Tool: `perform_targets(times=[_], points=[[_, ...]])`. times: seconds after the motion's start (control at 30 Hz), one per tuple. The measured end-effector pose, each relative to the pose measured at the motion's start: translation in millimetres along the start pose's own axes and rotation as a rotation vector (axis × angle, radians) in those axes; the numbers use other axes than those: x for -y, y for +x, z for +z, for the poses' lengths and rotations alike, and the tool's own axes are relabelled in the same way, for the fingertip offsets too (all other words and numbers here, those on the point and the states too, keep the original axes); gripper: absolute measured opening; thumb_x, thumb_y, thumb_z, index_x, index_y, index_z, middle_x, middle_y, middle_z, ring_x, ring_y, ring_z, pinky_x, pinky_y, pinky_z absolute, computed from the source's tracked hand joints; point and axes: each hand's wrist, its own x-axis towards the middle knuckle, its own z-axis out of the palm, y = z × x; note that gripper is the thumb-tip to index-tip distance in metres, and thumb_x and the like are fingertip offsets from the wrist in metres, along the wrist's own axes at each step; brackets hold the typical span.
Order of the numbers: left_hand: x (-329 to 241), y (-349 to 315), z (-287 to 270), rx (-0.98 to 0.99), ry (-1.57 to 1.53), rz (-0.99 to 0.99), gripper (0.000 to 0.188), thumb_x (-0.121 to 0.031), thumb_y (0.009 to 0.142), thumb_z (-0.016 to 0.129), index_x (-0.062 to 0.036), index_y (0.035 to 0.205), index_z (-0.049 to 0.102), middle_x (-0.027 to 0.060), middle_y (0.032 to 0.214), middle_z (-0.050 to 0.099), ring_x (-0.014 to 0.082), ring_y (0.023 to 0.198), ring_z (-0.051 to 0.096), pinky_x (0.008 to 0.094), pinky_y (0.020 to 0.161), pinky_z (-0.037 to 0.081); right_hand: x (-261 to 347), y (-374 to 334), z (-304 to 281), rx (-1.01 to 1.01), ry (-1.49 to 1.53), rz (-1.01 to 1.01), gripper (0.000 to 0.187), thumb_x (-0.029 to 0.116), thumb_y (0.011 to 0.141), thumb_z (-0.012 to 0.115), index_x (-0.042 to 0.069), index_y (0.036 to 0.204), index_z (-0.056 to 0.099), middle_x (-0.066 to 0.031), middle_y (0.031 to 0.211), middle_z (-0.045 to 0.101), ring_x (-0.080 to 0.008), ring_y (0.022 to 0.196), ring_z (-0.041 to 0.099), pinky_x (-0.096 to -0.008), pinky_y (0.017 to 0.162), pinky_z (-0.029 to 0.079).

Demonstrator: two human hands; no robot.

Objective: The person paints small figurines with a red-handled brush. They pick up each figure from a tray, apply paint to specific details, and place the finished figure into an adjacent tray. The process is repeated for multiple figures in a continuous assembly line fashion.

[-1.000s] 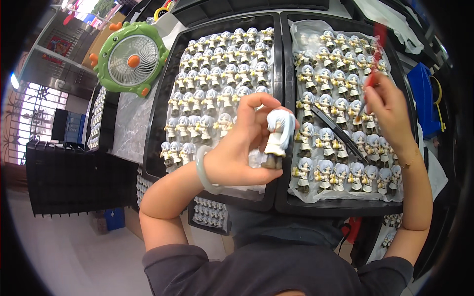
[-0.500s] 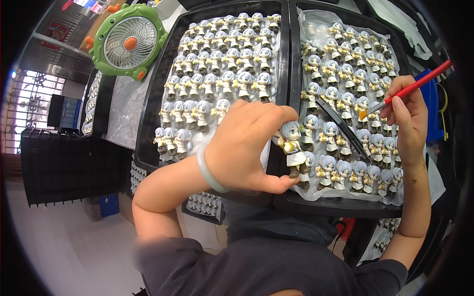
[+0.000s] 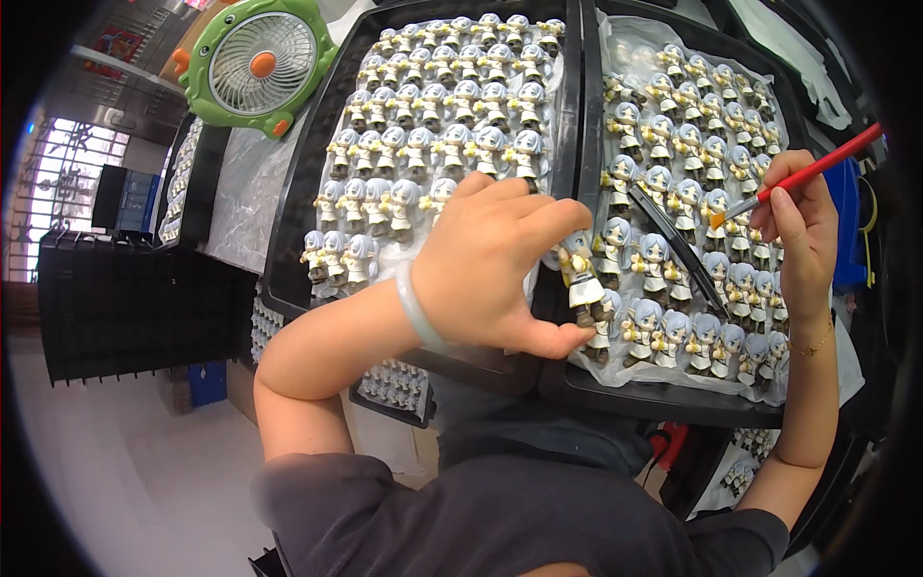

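Note:
My left hand (image 3: pixel 490 264) pinches a small figurine (image 3: pixel 580 279) upright, thumb at its boots and fingers at its head. The figurine has pale blue hair, a white outfit and dark boots. My right hand (image 3: pixel 803 212) grips a red-handled paintbrush (image 3: pixel 829 162), its orange bristles pointing down to the left over the right tray. Between the two hands, black tweezers (image 3: pixel 679 248) lie slantwise across figurines in the black right tray (image 3: pixel 663 409). Rows of like figurines stand on its white plastic liner.
A second black tray (image 3: pixel 306 207) with rows of figurines lies to the left. Beyond it stands a green fan (image 3: pixel 261 65) on a grey marbled surface (image 3: pixel 252 197). A smaller tray of figurines (image 3: pixel 394 389) sits lower down. Something blue (image 3: pixel 848 226) is beyond my right hand.
The held figurine has turned in my left hand, its face now less toward me. My right hand still holds the brush. The whole view has shifted slightly.

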Motion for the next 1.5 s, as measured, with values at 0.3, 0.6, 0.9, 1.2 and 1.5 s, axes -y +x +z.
perform_targets(times=[0.3, 0.6, 0.9, 1.2, 1.5], points=[[2.7, -3.2, 9.0, -0.018, 0.011, 0.000, 0.058, -0.057, 0.051, 0.066, -0.0048, 0.075, 0.057, 0.0060, 0.052, 0.047, 0.0228, 0.055, 0.048, 0.0334, 0.059, 0.033, -7.2, -0.2, 2.3, 0.003, 0.040, 0.029, 0.013, 0.011, 0.085, 0.047, 0.003, 0.094, 0.049, 0.0000, 0.076, 0.048, -0.0022, 0.061, 0.046, -0.0147, 0.052, 0.033], [5.0, -3.6, 5.0, 0.009, -0.040, -0.016, 0.054, -0.046, 0.054, 0.069, -0.0036, 0.085, 0.057, 0.0083, 0.067, 0.055, 0.0242, 0.062, 0.052, 0.0310, 0.059, 0.036, -15.8, 1.7, 1.9, 0.038, 0.027, 0.017, 0.013, 0.012, 0.086, 0.047, 0.003, 0.096, 0.049, 0.0002, 0.079, 0.049, -0.0033, 0.064, 0.047, -0.0157, 0.054, 0.034], [56.8, -42.4, -61.1, 0.015, -0.801, -0.408, 0.060, -0.029, 0.067, 0.062, -0.0037, 0.116, 0.039, 0.0193, 0.101, 0.058, 0.0185, 0.092, 0.053, 0.0302, 0.083, 0.039, -38.7, 12.0, -20.2, 0.015, -0.018, -0.020, 0.012, 0.012, 0.088, 0.045, 0.004, 0.097, 0.050, 0.0017, 0.076, 0.048, -0.0011, 0.061, 0.044, -0.0144, 0.052, 0.032], [53.5, -109.2, -47.8, 0.319, 0.174, -0.438, 0.058, -0.013, 0.050, 0.073, -0.0087, 0.103, 0.048, 0.0083, 0.091, 0.049, 0.0261, 0.091, 0.047, 0.0347, 0.089, 0.032, -19.3, 4.5, -14.0, 0.023, -0.077, -0.060, 0.013, 0.013, 0.088, 0.045, 0.004, 0.096, 0.050, 0.0019, 0.073, 0.046, -0.0008, 0.061, 0.042, -0.0140, 0.052, 0.031], [48.6, -91.5, -55.6, 0.519, 0.320, -0.408, 0.067, -0.014, 0.049, 0.076, -0.0137, 0.110, 0.047, 0.0075, 0.100, 0.047, 0.0281, 0.101, 0.043, 0.0379, 0.089, 0.033, 3.6, 2.6, -14.3, -0.029, 0.003, -0.116, 0.013, 0.012, 0.086, 0.046, 0.004, 0.095, 0.050, 0.0007, 0.074, 0.047, -0.0026, 0.060, 0.043, -0.0157, 0.052, 0.032]])
